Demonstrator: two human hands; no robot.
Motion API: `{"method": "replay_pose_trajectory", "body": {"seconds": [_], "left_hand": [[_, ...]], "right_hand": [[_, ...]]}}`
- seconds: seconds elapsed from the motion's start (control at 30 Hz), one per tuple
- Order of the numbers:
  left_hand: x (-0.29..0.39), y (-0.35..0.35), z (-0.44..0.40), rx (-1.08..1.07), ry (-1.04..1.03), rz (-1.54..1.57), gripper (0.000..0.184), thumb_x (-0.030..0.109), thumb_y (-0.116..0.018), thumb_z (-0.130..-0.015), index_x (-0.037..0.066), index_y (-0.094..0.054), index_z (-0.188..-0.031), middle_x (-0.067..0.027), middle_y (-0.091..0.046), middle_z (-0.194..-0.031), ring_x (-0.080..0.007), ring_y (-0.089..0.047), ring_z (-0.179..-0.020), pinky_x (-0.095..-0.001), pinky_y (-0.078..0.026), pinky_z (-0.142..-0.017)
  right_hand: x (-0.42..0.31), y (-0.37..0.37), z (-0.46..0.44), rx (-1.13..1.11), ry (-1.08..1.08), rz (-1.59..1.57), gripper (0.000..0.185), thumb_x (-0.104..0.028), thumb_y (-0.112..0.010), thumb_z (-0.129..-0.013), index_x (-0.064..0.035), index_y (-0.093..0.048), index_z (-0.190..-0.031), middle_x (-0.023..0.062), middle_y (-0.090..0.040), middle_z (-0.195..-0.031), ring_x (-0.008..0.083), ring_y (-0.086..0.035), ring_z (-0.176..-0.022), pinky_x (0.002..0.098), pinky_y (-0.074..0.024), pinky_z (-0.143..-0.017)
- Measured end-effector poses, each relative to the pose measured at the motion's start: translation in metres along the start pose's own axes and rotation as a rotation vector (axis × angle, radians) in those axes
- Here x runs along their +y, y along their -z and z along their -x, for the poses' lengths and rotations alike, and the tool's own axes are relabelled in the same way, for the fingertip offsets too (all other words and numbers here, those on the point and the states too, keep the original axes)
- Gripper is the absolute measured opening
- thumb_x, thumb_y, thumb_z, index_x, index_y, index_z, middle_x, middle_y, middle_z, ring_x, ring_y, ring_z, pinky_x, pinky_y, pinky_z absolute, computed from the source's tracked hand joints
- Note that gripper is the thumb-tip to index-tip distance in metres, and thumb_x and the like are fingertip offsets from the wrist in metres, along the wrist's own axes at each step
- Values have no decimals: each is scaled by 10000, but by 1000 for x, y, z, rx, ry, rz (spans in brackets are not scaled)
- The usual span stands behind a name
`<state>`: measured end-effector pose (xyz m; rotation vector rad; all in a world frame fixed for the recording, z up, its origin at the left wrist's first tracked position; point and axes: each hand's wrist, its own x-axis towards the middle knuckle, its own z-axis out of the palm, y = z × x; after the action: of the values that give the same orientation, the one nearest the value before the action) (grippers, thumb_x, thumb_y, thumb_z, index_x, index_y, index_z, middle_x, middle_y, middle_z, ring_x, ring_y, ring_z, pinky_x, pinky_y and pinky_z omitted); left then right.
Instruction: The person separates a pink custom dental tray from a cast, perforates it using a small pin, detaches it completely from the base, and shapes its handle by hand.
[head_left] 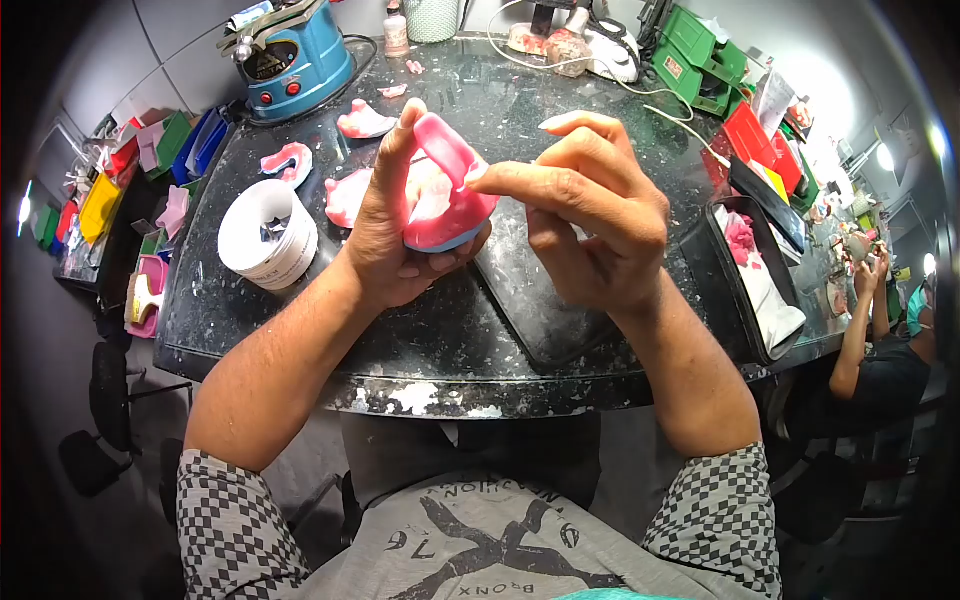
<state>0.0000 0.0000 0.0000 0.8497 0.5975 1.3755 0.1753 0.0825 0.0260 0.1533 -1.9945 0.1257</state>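
Observation:
My left hand is wrapped round a pink dental model with a blue base, held up over the dark worktop. A raised pink rim runs along the model's upper side. The index finger of my right hand touches the model's right edge; its other fingers are bent and partly apart, and nothing shows in them. More pink and white pieces lie behind my left hand, and a curved pink piece rests farther left. A white tub with small metallic pieces inside stands left of my left wrist.
A blue machine stands at the back left of the worktop. Green bins and a red bin are at the back right. A black tray holds pink and white material. Another person sits at far right.

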Motion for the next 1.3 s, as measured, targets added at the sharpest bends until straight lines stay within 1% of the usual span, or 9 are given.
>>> {"method": "replay_pose_trajectory", "body": {"seconds": [0.07,0.2,0.3,0.4,0.5,0.57,0.7,0.97,1.3], "left_hand": [[-1,-1,0,-18,-36,15,708,767,-495,-880,75,-605,-782,-30,-554,-546,-118,-473,-359,-205,-338,-311],[-1,-2,2,-1,3,33,710,772,-489,-880,78,-605,-781,-28,-554,-547,-117,-474,-360,-206,-342,-316],[-1,-5,3,1,23,71,720,785,-486,-871,79,-606,-788,-30,-556,-551,-118,-475,-360,-206,-343,-319],[-2,-3,2,-13,2,25,722,787,-487,-868,79,-608,-790,-31,-558,-553,-118,-476,-359,-205,-341,-318],[-1,-8,3,91,7,57,729,789,-488,-866,76,-613,-781,-32,-558,-551,-119,-477,-356,-203,-340,-318],[-2,-2,1,-5,13,32,737,792,-482,-866,73,-619,-782,-34,-557,-549,-119,-475,-353,-203,-341,-320],[-2,-2,1,-3,21,65,751,799,-475,-864,66,-622,-791,-38,-558,-550,-118,-468,-351,-202,-344,-319],[-3,4,0,-15,8,30,791,817,-399,-881,62,-597,-748,-37,-514,-497,-89,-418,-328,-176,-258,-274],[-3,0,2,44,9,40,794,811,-390,-889,61,-602,-734,-40,-520,-497,-86,-420,-327,-173,-261,-275]], "right_hand": [[-1,0,-1,-36,6,18,267,-165,-714,-775,-135,-753,-1038,-5,-636,-743,173,-608,-711,355,-442,-829],[-2,2,-1,-87,-13,35,262,-160,-710,-774,-132,-752,-1031,-3,-625,-729,177,-606,-706,352,-444,-823],[1,2,-1,19,17,7,254,-154,-709,-770,-139,-755,-1019,-6,-612,-715,181,-605,-705,354,-440,-834],[-2,2,0,-57,-26,23,236,-170,-705,-775,-141,-758,-1003,-19,-603,-702,177,-602,-701,360,-431,-849],[-2,5,-2,-51,-8,24,238,-186,-705,-781,-148,-755,-1010,-22,-595,-691,174,-599,-697,361,-432,-847],[-2,4,-1,-57,-12,22,238,-188,-705,-782,-151,-754,-1012,-22,-591,-686,173,-598,-696,363,-432,-850],[-2,3,0,-42,-10,22,232,-190,-704,-786,-156,-752,-1010,-20,-590,-686,173,-597,-694,367,-431,-854],[1,3,-2,-40,-31,5,244,-154,-712,-777,-142,-751,-1018,-16,-600,-702,176,-605,-710,360,-431,-843],[-2,4,-1,-60,-40,29,304,-110,-715,-749,-152,-753,-1048,-17,-596,-704,174,-606,-729,363,-435,-843]]}}
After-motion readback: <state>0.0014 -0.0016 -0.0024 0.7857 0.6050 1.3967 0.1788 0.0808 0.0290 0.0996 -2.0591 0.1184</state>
